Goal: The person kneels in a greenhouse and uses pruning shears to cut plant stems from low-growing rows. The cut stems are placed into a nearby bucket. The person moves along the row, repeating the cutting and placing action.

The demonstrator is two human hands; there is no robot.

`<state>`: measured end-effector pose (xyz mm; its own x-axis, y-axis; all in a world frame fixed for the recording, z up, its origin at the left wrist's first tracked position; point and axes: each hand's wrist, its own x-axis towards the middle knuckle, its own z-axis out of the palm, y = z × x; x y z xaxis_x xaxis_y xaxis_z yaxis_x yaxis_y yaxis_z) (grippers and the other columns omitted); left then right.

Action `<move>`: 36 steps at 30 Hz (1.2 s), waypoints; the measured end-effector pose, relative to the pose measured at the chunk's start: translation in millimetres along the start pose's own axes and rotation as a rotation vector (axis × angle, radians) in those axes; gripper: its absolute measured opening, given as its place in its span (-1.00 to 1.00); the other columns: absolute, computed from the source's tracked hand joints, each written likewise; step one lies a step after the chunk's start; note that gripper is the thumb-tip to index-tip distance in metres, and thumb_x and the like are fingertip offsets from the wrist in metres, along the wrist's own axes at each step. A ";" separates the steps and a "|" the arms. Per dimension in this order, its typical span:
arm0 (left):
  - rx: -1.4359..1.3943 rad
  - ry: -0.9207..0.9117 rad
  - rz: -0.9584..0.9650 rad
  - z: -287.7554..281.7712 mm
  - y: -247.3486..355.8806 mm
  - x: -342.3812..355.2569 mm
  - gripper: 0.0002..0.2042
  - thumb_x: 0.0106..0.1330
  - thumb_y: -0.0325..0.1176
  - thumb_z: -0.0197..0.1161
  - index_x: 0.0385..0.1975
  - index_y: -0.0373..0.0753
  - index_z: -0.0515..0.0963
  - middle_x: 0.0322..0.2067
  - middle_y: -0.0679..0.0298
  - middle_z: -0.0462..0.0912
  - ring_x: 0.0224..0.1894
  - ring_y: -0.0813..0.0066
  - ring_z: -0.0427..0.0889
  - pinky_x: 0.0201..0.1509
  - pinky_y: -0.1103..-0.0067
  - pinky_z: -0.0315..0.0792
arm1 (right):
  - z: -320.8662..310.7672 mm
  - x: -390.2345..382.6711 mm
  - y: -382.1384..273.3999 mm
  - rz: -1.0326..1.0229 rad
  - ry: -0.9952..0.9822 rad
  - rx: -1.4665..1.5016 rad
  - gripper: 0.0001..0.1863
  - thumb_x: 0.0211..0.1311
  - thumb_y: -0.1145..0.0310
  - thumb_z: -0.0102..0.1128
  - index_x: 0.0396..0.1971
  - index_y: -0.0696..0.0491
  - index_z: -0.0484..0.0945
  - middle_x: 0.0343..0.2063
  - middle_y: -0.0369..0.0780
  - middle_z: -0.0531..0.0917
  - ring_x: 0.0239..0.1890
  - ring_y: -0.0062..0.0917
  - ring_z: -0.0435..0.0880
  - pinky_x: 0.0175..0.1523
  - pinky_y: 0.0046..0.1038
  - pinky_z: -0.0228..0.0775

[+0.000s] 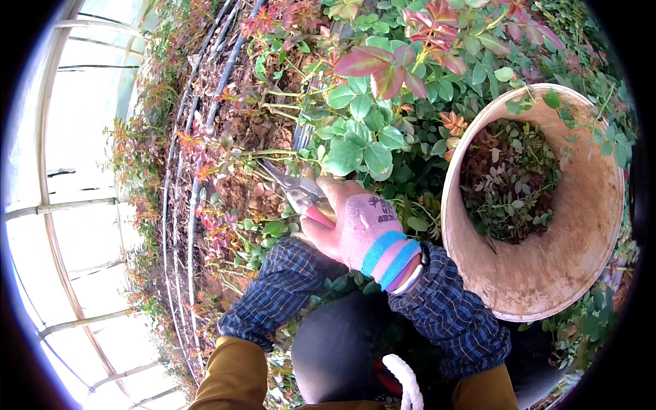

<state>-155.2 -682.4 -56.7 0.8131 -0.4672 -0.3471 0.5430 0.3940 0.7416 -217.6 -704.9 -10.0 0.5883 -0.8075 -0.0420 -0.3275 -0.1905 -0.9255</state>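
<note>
My right hand, in a pink glove with blue bands at the wrist, is closed around the pruning shears. Their red handle shows between its fingers, and the metal blades point up and left at the base of some green rose stems. The left forearm, in a dark plaid sleeve cover, reaches in below the right hand. My left hand is hidden behind the right hand and leaves, so its fingers cannot be made out. Broad green leaves hang just above the shears.
A large pale bucket, stained brown inside, stands tilted at the right with cut leafy shoots in it. Thin irrigation pipes run along the soil at left. Beyond them is a greenhouse wall with a frame. Red-leaved shoots overhang the top.
</note>
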 end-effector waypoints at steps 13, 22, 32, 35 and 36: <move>-0.130 -0.063 -0.021 0.6 6.0 0.3 -0.56 0.33 -0.02 -0.07 0.08 -0.15 0.39 0.04 0.05 0.48 0.09 0.09 0.47 0.21 0.02 0.26 | -5.3 10.7 -25.8 -0.011 -0.046 -0.198 -0.49 0.04 0.08 0.26 -0.08 0.07 0.44 -0.29 -0.05 0.60 -0.28 -0.17 0.63 -0.20 -0.17 0.49; -1.934 -0.362 -0.929 -31.9 37.1 6.4 -0.61 0.30 -0.07 0.04 0.03 -0.13 0.47 0.00 0.13 0.53 0.08 0.16 0.49 0.21 0.09 0.28 | -47.2 -40.7 -52.1 -0.133 0.059 0.199 -0.45 0.13 0.20 0.31 0.09 0.11 0.42 -0.22 -0.02 0.64 -0.16 -0.27 0.64 -0.06 -0.39 0.43; -3.008 3.401 0.131 82.1 56.8 -52.7 -0.27 0.28 -0.19 0.23 0.32 -0.45 0.07 0.11 -0.12 0.46 0.18 0.21 0.47 0.24 0.44 0.32 | -231.6 -345.2 -52.3 0.309 0.601 0.207 -0.50 0.05 0.66 0.08 0.08 0.14 0.41 -0.39 -0.31 0.58 -0.33 -0.61 0.58 -0.20 -0.56 0.48; -3.233 3.051 -0.201 125.8 6.3 -94.3 -0.37 0.35 -0.14 0.15 0.29 -0.39 0.14 0.02 0.10 0.53 -0.02 0.35 0.52 0.10 0.53 0.39 | -192.7 -478.4 -90.6 0.783 0.533 -0.029 -0.69 0.08 0.68 0.03 -0.13 0.18 0.49 -0.38 -0.24 0.61 -0.31 -0.54 0.61 -0.14 -0.55 0.54; -3.456 2.850 -0.131 115.5 -19.8 -66.5 -0.38 0.28 -0.20 0.20 0.25 -0.39 0.20 -0.01 0.09 0.55 -0.04 0.33 0.54 0.08 0.52 0.40 | -150.1 -511.0 -85.6 0.785 0.513 0.029 -0.69 0.08 0.68 0.03 -0.13 0.18 0.49 -0.38 -0.24 0.61 -0.31 -0.54 0.61 -0.14 -0.55 0.54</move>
